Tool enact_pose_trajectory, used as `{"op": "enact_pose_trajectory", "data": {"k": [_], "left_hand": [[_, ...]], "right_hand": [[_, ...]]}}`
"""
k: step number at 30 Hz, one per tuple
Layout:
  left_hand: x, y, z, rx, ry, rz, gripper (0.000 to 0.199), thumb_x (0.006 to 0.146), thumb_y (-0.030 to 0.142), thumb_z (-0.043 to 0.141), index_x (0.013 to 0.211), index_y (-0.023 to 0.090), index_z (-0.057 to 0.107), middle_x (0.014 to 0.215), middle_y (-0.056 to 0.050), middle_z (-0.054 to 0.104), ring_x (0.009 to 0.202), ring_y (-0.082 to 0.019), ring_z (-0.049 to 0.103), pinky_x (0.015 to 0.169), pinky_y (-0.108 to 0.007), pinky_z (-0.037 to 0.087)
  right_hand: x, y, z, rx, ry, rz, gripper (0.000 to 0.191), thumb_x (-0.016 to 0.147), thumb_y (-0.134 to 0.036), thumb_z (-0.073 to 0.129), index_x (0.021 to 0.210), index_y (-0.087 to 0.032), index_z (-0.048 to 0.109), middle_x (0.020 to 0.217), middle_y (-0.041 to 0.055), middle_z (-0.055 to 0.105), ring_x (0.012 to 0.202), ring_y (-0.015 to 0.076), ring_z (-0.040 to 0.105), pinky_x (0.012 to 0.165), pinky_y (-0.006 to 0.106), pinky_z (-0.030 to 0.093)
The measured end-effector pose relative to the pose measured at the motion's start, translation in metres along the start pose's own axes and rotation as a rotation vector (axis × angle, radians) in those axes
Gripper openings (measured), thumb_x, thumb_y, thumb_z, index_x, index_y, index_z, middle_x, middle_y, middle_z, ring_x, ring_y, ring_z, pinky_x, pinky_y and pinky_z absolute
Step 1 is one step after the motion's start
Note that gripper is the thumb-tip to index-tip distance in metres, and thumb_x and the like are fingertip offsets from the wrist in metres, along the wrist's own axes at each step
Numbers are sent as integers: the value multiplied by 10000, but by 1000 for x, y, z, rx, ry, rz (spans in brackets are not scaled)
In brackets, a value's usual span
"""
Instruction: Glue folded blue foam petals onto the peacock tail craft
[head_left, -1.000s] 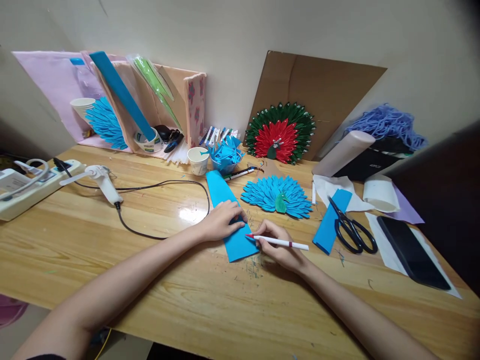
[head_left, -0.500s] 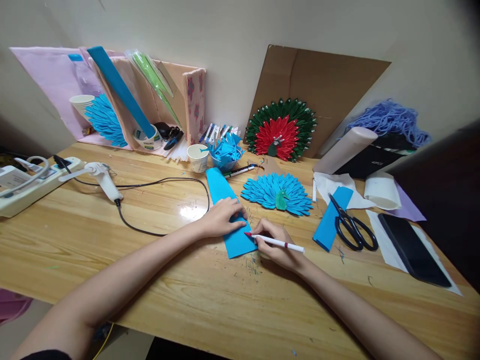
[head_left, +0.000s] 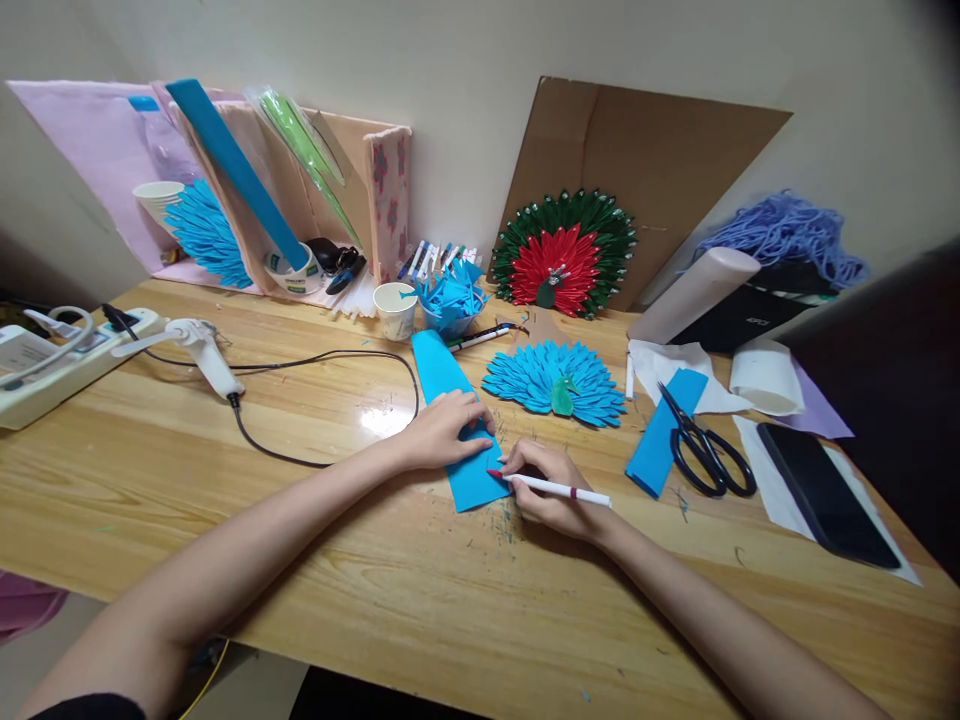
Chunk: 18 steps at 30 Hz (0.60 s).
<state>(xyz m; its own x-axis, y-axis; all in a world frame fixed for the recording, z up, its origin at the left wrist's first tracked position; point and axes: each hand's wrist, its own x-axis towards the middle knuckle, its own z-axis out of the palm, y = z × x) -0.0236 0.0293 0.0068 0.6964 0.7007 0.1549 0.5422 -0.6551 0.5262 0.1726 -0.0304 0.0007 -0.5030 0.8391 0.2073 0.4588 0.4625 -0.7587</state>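
A blue sheet [head_left: 472, 484] lies on the wooden table, long and narrow toward the back. My left hand [head_left: 448, 430] rests on its middle, fingers spread and bent, pressing on it. My right hand [head_left: 547, 490] grips a white marker [head_left: 553, 488] with a red tip, which points left and meets the sheet or hovers just above it. Behind my right hand lies a blue fan-shaped peacock [head_left: 551, 385] with a green body. Blue cut pieces [head_left: 452, 292] fill a cup behind the sheet, beside a paper cup [head_left: 394, 311].
Black scissors [head_left: 709, 455] lie partly on a folded blue piece [head_left: 660, 445] at right, near a phone [head_left: 825, 495]. A glue gun [head_left: 202, 355] and its cable are at left. A red and green peacock [head_left: 562, 255] leans on cardboard [head_left: 660, 170].
The view has tilted slightly, so things sit a little higher in the picture. The marker tip has shifted slightly left over the sheet; my left hand keeps its place.
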Motion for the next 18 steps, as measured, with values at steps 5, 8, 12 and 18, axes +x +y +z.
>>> {"op": "enact_pose_trajectory", "data": {"k": [5,8,12,18], "left_hand": [[0,0,-1,0,-3,2,223,801,384,512,919,205,572,831,-26,521,804,-176,460,705,-288,335],[-1,1,-1,1,-4,2,223,801,383,515,916,201,571,830,-27,518,806,-175,457,703,-284,337],[-1,0,0,-1,2,15,222,802,382,516,915,198,567,830,-26,515,809,-172,455,709,-280,340],[0,-2,0,-14,-3,14,231,800,389,516,920,198,565,824,-22,518,806,-170,455,707,-278,342]], "right_hand": [[0,0,0,41,-25,-55,129,654,-63,492,692,-179,534,697,34,595,741,179,593,661,291,473],[-1,1,0,65,-27,-81,133,637,-59,489,663,-183,530,672,30,594,752,183,595,703,317,487],[-3,2,0,85,-54,-101,111,635,-84,494,645,-190,525,641,23,578,703,179,571,741,361,483],[-4,3,-4,210,-78,-116,91,693,-168,497,605,-193,492,595,13,539,629,164,540,742,372,472]]}}
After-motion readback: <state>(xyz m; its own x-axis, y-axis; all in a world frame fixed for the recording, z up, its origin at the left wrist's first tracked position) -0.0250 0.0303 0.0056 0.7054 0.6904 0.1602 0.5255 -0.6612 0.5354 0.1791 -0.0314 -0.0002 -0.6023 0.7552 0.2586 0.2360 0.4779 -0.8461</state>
